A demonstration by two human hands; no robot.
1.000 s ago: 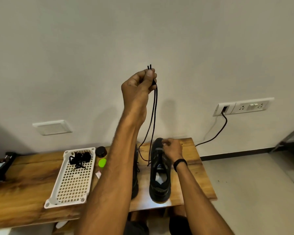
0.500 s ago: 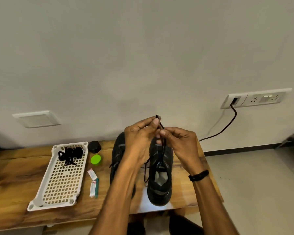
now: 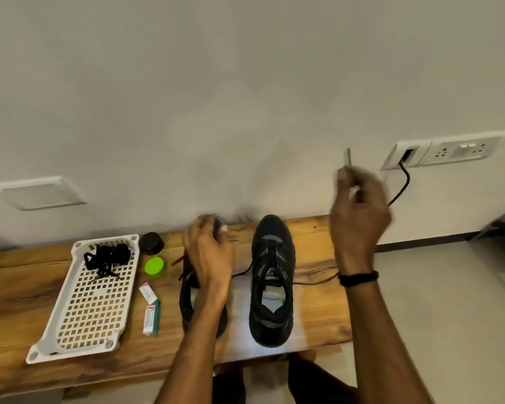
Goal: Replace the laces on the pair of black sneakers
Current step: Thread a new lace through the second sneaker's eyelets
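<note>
Wooden bench point(image 3: 318, 310), lower half of frame. At left are set a white perforated tray point(image 3: 41, 349), a black jar point(image 3: 151, 243), a green lid point(image 3: 154, 266) and two small packets point(image 3: 151, 317); two black sneakers point(image 3: 273, 287) are placed side by side at centre.

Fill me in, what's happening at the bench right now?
A person is lacing a black sneaker on the wooden bench. The right hand pinches one end of the lace, raised beside it. The left hand is over the other sneaker; blur hides whether it grips anything. A bundle of black laces lies in the white tray.
</note>
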